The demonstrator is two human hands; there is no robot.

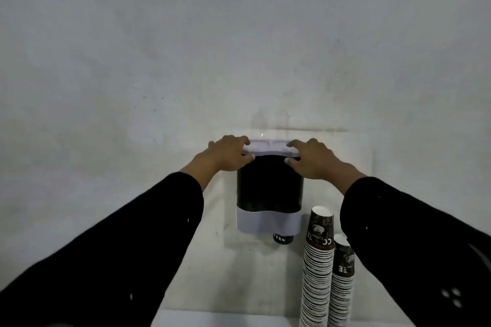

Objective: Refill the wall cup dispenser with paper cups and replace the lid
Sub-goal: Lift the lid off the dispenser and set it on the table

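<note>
A wall cup dispenser (269, 188) with a dark see-through body and a white lower band hangs on the wall at centre. Its white lid (268, 148) sits on top. My left hand (228, 154) grips the lid's left end, fingers over it and thumb under the edge. My right hand (313, 159) grips the right end the same way. The bottom of one dark paper cup (282, 238) pokes out under the dispenser. Two tall stacks of upside-down paper cups (317, 268) (342, 281) stand to the lower right.
A pale, scuffed wall (239, 48) fills the view behind the dispenser. A white surface edge (225, 320) shows at the bottom, beneath the cup stacks. My black sleeves cover the lower left and lower right corners.
</note>
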